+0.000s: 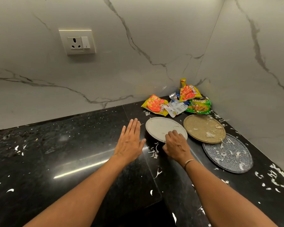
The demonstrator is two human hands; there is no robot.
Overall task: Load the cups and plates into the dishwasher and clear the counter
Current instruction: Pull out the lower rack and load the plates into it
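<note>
gripping the near rim of the white plate (161, 126), the right hand (175, 145) holds it face up, near edge raised off the black counter (69, 145). the left hand (129, 141) is flat, fingers straight, just left of it.

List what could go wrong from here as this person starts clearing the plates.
1. The right hand grips the white plate by its near rim only, and the left hand is open beside it. The plate could slip or tip.
2. The brown plate overlaps the blue plate, so pulling the blue one first may drag the brown.
3. Scraps lie on both. Tilting them would likely spill more onto the counter.
</note>
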